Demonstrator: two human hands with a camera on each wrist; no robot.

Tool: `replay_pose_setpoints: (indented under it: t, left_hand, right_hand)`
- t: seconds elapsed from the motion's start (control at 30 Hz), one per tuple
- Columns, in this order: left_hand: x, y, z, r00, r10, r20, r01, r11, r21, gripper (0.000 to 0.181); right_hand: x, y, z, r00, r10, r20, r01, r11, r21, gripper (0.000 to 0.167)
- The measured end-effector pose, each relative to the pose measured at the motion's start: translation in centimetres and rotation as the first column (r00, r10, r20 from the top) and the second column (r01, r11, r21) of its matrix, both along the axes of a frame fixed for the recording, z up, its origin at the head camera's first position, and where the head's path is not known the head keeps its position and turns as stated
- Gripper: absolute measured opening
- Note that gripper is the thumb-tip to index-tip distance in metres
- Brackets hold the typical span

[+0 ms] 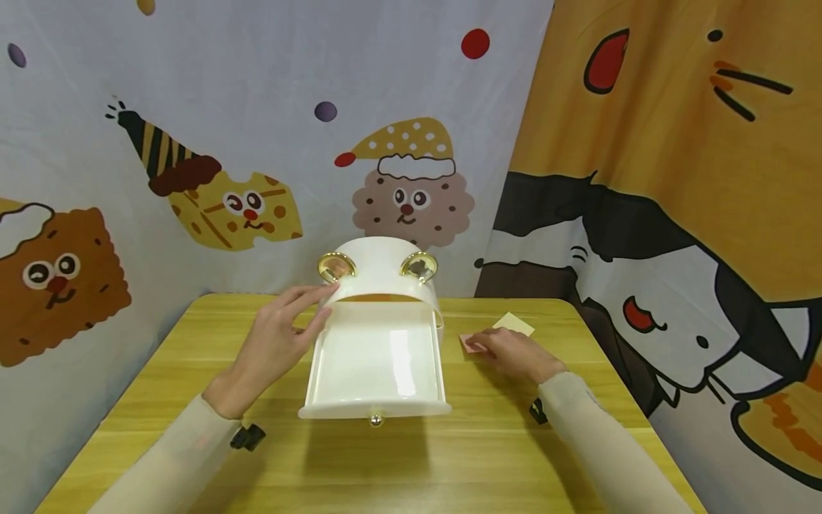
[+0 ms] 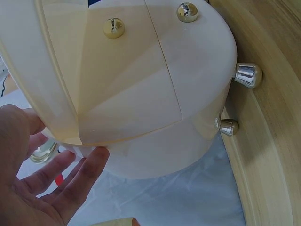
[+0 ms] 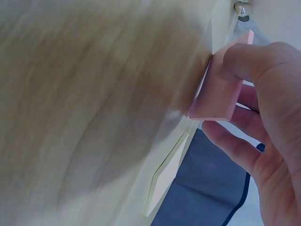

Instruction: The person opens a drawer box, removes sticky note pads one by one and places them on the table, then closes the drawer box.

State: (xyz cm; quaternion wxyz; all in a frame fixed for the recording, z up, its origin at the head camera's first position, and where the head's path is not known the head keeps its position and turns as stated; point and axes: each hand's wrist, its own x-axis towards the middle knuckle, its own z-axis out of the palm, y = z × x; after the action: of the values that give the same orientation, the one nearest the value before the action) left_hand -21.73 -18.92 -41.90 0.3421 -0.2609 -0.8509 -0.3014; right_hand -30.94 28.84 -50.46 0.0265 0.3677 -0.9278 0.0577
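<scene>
Slab (image 3: 215, 98), pink, thin, flat, pinched by R grip (image 1: 515, 354), L grip (image 1: 271, 348) spread agst white drawer unit (image 1: 379, 265)

Pink piece (image 3: 217, 96) partly hidden by fingers (image 1: 493, 341), its material unclear

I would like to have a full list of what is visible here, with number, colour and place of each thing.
Box: one, white, on the table
Drawer: one, white, pulled out of the box's front
Round ornaments: two, gold, on the box's upper front
Drawer knob: one, shiny metallic, on the drawer front
Pink pad: one, pink, pinched by the right hand
Yellow pad: one, pale yellow, on the table, right of the box
Table: one, yellowish wood, beneath
Cartoon backdrops: pale behind, orange at right
Sleeves: two, pale, on the forearms
Left hand: one, touching the box's left side
Right hand: one, near the yellow pad
</scene>
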Motion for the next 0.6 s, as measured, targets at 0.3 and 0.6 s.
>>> replay_pose_setpoints:
  t: [0.3,0.6]
  left_hand:
    - [0.1,0.1,0.1,1.000,-0.008,-0.011,0.009,1.000,0.007,0.045]
    - [0.1,0.0,0.0,1.000,-0.004,-0.006,0.004,1.000,0.004,0.044]
  right_hand:
    - [0.9,0.3,0.1,0.999,-0.012,0.030,0.011,1.000,0.023,0.045]
    - [1.3,0.3,-0.1,1.000,0.012,0.029,-0.012,0.999,0.030,0.041]
